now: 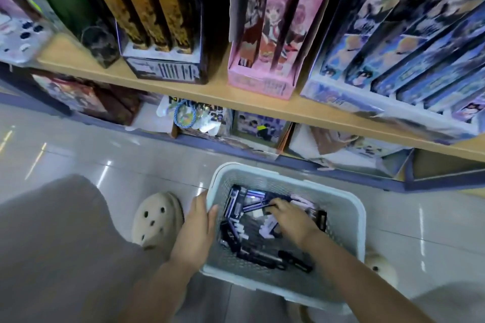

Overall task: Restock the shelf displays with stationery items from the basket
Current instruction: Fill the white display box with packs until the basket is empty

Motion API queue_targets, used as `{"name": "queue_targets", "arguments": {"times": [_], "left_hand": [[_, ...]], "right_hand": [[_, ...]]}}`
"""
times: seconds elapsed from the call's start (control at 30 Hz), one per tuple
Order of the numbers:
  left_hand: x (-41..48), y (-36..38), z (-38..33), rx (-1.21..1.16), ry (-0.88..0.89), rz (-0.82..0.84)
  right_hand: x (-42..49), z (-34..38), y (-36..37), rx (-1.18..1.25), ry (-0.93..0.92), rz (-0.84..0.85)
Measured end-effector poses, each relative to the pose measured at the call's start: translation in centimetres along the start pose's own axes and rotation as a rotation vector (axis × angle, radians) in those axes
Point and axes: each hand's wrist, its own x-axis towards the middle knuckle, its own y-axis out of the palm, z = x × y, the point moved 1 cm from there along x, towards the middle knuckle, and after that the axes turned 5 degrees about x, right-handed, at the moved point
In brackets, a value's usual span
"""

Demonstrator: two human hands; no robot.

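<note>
hands in the basket at the foot of the stationery shelves

a person leans over a pale mesh basket [343,238] standing on the glossy tiled floor [78,144], at about 5 o'clock in the view, just in front of the lowest shelf. inside lies a loose heap of stationery packs [246,202], dark and purple, crossing one another at all angles. the right hand [291,220] reaches down into the basket from 5 o'clock, its fingers curled down onto the packs near the middle of the heap, and it appears to be pinching one dark, narrow pack, though blur makes the grip hard to read. the left hand [195,228] rests on the basket's rim at the 9 o'clock side, fingers fairly straight along the outside and the thumb laid against the rim's edge. a cream clog [154,217] sits on the floor just beside that hand, toward 9 o'clock. a wooden shelf board [183,86] runs across the view from 9 o'clock to 3 o'clock. on it stand upright display boxes: a dark one with gold-patterned packs [157,34] at 11 o'clock, a pink one with a cartoon figure [265,60] at 12 o'clock and a blue one filled with long illustrated packs [406,60] at 2 o'clock. below the board, more printed boxes [262,126] sit on the bottom shelf, well apart from both hands.
</note>
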Motion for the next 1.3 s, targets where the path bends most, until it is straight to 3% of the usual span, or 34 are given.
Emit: {"name": "queue_targets", "arguments": {"times": [0.2,0.33,0.43,0.53,0.6,0.73,0.87,0.93,1.03,1.13,1.3], "left_hand": [[-0.1,0.1,-0.3,-0.05,0.008,-0.009],[-0.4,-0.1,-0.4,-0.061,0.003,0.013],[-0.5,-0.2,-0.8,-0.078,-0.017,0.026],[-0.7,-0.3,-1.1,-0.094,-0.021,0.011],[-0.9,-0.6,-1.4,-0.092,-0.015,-0.032],[-1.5,-0.9,-2.3,-0.057,0.019,-0.267],[-2.4,-0.5,-4.1,-0.365,-0.106,-0.194],[-2.5,-0.3,-5.0,-0.552,-0.259,-0.05],[-2.6,-0.1,-6.4,-0.856,-0.397,0.157],[-2.0,-0.9,-6.7,-0.997,-0.475,0.073],[-1.6,-2.0,-5.8,-1.084,-0.467,0.02]], "right_hand": [[0.9,-0.5,-0.2,-0.165,-0.01,0.122],[1.2,-0.1,0.0,-0.255,-0.027,-0.021],[0.5,0.4,0.1,-0.237,-0.004,0.05],[0.1,0.4,0.4,-0.225,-0.001,-0.049],[-0.1,0.7,0.2,-0.167,0.043,-0.062],[-0.9,1.9,-0.9,0.005,0.078,-0.07],[-2.5,6.0,-3.0,0.647,0.142,-0.249],[-3.2,8.7,-4.5,0.882,0.109,-0.368],[-3.7,12.2,-5.9,1.119,0.056,-0.365],[-4.4,14.0,-7.0,1.139,0.018,-0.381],[-4.5,13.4,-7.2,0.792,-0.023,-0.336]]}}
